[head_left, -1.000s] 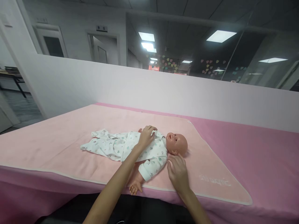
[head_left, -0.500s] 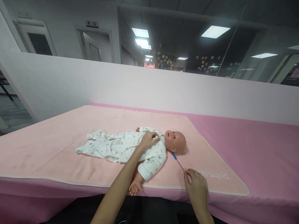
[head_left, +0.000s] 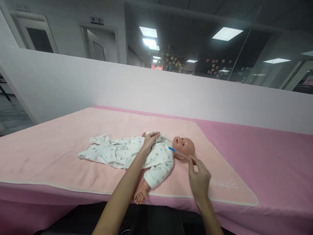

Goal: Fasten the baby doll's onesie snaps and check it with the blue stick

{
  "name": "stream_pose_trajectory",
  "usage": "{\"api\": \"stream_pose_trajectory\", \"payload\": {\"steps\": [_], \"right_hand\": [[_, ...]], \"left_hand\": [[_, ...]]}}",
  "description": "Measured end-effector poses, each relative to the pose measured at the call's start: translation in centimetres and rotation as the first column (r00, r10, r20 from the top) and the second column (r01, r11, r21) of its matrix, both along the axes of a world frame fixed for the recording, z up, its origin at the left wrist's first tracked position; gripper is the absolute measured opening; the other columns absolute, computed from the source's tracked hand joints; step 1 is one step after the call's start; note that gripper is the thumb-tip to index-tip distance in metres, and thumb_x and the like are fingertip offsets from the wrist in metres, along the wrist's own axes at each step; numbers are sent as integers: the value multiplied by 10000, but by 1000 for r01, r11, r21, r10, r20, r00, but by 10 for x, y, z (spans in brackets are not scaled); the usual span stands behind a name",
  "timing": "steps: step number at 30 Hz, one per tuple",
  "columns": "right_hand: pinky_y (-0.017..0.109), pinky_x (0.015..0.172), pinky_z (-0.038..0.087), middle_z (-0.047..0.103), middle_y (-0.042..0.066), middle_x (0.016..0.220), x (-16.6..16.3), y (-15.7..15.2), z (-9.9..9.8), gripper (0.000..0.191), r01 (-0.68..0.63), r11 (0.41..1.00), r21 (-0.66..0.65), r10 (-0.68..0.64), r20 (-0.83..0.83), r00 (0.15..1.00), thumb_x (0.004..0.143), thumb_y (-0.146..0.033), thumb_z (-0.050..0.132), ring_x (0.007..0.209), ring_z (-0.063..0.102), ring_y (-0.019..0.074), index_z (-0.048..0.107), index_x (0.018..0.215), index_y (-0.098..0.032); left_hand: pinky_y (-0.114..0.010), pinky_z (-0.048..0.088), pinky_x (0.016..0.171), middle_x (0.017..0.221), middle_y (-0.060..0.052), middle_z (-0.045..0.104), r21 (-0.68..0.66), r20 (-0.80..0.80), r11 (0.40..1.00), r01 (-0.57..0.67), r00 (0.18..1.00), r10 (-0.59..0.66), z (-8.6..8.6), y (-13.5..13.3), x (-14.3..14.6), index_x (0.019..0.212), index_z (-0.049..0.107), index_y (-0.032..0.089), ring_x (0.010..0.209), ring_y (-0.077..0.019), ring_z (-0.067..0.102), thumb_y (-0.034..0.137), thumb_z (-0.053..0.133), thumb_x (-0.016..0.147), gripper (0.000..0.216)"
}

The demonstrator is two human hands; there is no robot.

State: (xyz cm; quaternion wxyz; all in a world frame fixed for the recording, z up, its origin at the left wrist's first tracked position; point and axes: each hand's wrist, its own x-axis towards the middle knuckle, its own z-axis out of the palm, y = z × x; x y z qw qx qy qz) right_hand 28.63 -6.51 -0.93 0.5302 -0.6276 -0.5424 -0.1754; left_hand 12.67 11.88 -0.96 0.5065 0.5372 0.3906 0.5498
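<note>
A baby doll (head_left: 184, 146) lies on its back, head to the right, in a white printed baby outfit (head_left: 160, 155). At the far side of its chest, my left hand (head_left: 150, 141) has its fingers closed on the front of the outfit, where the cloth is raised near the neck. My right hand (head_left: 199, 173) pinches one end of a slim clear thermometer (head_left: 179, 152) between thumb and fingers. The thermometer's blue end points left, over the doll's near shoulder and neck. Below my left forearm, the doll's near hand (head_left: 141, 195) reaches the table's front edge.
A peach blanket (head_left: 61, 147) with a pale border lies under the doll, over a pink table cover (head_left: 276, 156). Behind the table stands a white half wall (head_left: 171, 94) with a window (head_left: 190, 42) above it.
My right hand has moved up and left, swinging the thermometer's blue end from beside the doll's head to above its shoulder. My left hand has shifted slightly up and left from the collar.
</note>
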Motion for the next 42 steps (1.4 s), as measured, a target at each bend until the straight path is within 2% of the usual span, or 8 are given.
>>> {"api": "stream_pose_trajectory", "payload": {"steps": [5,10,14,17,18,24,32,42], "right_hand": [[272,612,405,664,62,700,-31,77,6,307,-112,993,-25,114,114,987,877,-235,356,649,584,168,644,803,-158],[271,619,370,632,53,677,-46,121,5,316,-142,981,-135,164,164,973,884,-187,316,653,554,166,594,734,-173],[267,630,354,621,52,687,-46,132,0,303,-106,983,-150,139,231,963,882,-157,314,668,547,165,570,720,-171],[270,636,349,613,56,685,-44,135,-5,299,-85,987,-133,119,271,955,883,-145,315,677,543,171,565,721,-169],[271,636,349,612,56,685,-44,136,-6,297,-81,988,-129,115,281,953,882,-141,315,683,543,173,566,725,-169],[278,598,339,608,55,668,-46,137,-11,268,-28,973,-228,121,407,905,852,-98,348,653,543,180,558,709,-180],[272,536,324,610,73,661,-52,136,-7,254,66,945,-320,96,463,881,793,1,368,622,568,190,539,901,-153],[308,629,366,583,110,824,-53,132,9,231,66,936,-346,171,611,773,741,6,443,772,505,207,592,708,-167]], "left_hand": [[-307,439,762,887,-80,674,61,55,997,45,997,-48,1,-5,0,882,663,134,792,-172,598,375,658,643,339],[-312,439,740,806,-57,676,277,-307,953,124,951,-34,5,-17,1,941,629,165,769,-187,603,418,546,743,332],[-359,382,803,835,-58,665,458,-638,881,-118,647,418,10,2,-6,1067,552,203,896,-224,561,268,397,828,293],[-403,330,852,1091,-127,593,514,-818,857,36,320,478,8,33,-12,1161,489,178,1068,-281,462,143,478,724,438],[-402,314,874,1127,-124,577,498,-839,863,82,296,456,5,43,-14,1144,505,191,1093,-283,443,135,516,691,457],[-447,231,952,904,-64,649,442,-887,877,188,238,395,-3,73,-18,880,619,230,991,-261,516,193,576,667,221],[-410,189,999,930,-111,573,572,-817,763,301,288,499,25,41,1,813,626,180,988,-270,510,78,552,627,225],[-339,383,777,1021,-70,538,527,-837,841,122,246,488,-9,26,-11,1075,570,268,907,-223,526,134,492,694,412]]}}
